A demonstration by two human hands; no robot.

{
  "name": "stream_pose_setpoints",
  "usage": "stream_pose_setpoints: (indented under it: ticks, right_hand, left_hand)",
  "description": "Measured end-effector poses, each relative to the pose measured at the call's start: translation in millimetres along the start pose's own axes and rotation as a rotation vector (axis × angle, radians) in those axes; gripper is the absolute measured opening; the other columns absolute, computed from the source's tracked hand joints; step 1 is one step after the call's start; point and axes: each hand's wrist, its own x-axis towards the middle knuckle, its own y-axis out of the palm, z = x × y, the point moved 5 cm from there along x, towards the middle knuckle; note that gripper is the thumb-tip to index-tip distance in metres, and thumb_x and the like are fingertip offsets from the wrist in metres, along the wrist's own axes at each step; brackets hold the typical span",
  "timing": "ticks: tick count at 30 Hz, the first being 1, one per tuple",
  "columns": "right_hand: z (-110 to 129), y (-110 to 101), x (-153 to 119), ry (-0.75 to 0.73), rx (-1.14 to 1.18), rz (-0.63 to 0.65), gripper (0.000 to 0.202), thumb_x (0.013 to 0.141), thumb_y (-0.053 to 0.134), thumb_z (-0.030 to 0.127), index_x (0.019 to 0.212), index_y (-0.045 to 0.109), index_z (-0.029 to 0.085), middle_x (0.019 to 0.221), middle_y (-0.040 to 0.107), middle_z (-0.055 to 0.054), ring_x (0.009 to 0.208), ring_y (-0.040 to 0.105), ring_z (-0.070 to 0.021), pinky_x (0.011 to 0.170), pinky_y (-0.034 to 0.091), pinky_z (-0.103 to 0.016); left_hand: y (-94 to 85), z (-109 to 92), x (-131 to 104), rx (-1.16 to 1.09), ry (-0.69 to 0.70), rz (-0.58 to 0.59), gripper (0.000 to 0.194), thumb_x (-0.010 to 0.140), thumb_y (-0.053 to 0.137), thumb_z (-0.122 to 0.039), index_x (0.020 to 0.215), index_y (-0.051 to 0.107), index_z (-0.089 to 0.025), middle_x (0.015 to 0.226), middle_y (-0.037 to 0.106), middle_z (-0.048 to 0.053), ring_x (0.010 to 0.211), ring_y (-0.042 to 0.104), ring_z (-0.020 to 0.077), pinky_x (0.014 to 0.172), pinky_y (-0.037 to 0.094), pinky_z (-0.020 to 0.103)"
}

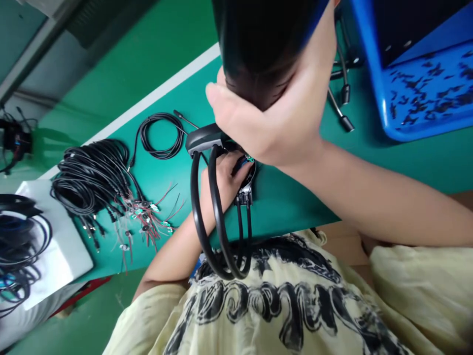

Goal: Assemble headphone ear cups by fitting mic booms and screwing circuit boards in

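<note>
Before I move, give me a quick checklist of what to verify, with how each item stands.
1. Right hand around the black object: ok.
2. Left hand at the small unit: ok.
3. Black object's far end in sight: not ok, cut off by the picture's edge.
4. Thick cables out of the left forearm's view: not ok, they cross in front.
5. Cable coil apart from both hands: ok.
6. Left fingers' full grip: cannot tell, partly hidden.

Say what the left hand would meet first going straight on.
The left hand would meet the open black part first; its fingers already seem to be on it. The right hand shows farther along, but seems higher up; depth is unclear here.
</note>
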Motion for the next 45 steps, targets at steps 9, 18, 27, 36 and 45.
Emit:
stream_pose_setpoints:
  ticks: [9,18,27,36,45]
  right_hand:
    - [6,-9,3,-0.118,-0.335,-0.132,0.029,0.080,0.057,0.034,0.101,0.060,0.013,0.091,0.059,0.001,0.124,0.054,-0.0216,0.093,0.053,-0.029]
    - [-5,-5,-1,-0.018,-0.236,-0.118,0.034,0.083,0.050,0.036,0.110,0.054,0.015,0.087,0.050,0.001,0.083,0.065,-0.0126,0.093,0.051,-0.038]
    - [-9,2,-3,0.000,-0.224,-0.085,0.038,0.084,0.051,0.033,0.118,0.047,0.015,0.110,0.056,-0.001,0.104,0.063,-0.0128,0.101,0.048,-0.031]
    - [-5,0,4,-0.009,-0.083,-0.063,0.041,0.077,0.059,0.019,0.114,0.043,0.011,0.107,0.059,0.000,0.103,0.063,-0.0111,0.098,0.049,-0.027]
    - [-7,7,10,-0.156,-0.031,-0.005,0.042,0.070,0.053,0.012,0.110,0.039,0.016,0.079,0.053,0.006,0.066,0.051,-0.0082,0.068,0.048,-0.022]
  left_hand:
    - [-4.8,-3,0,0.052,-0.008,0.002,0.030,0.090,0.060,-0.043,0.102,0.069,-0.018,0.089,0.072,0.006,0.085,0.069,0.0180,0.072,0.051,0.023]
    - [-3.3,-3,1,0.044,0.041,-0.020,0.025,0.089,0.063,-0.038,0.101,0.070,-0.016,0.084,0.071,0.006,0.077,0.068,0.0169,0.069,0.051,0.023]
    - [-3.9,-4,1,0.036,0.003,-0.009,0.027,0.090,0.062,-0.040,0.100,0.070,-0.017,0.089,0.072,0.006,0.083,0.069,0.0175,0.072,0.051,0.023]
    - [-2.6,-2,2,0.088,-0.048,0.035,0.030,0.088,0.063,-0.043,0.104,0.070,-0.018,0.090,0.073,0.005,0.080,0.069,0.0180,0.067,0.049,0.024]
    - [-2.8,-4,6,0.098,-0.081,0.072,0.027,0.088,0.063,-0.039,0.105,0.070,-0.019,0.092,0.073,0.005,0.087,0.069,0.0192,0.075,0.051,0.025]
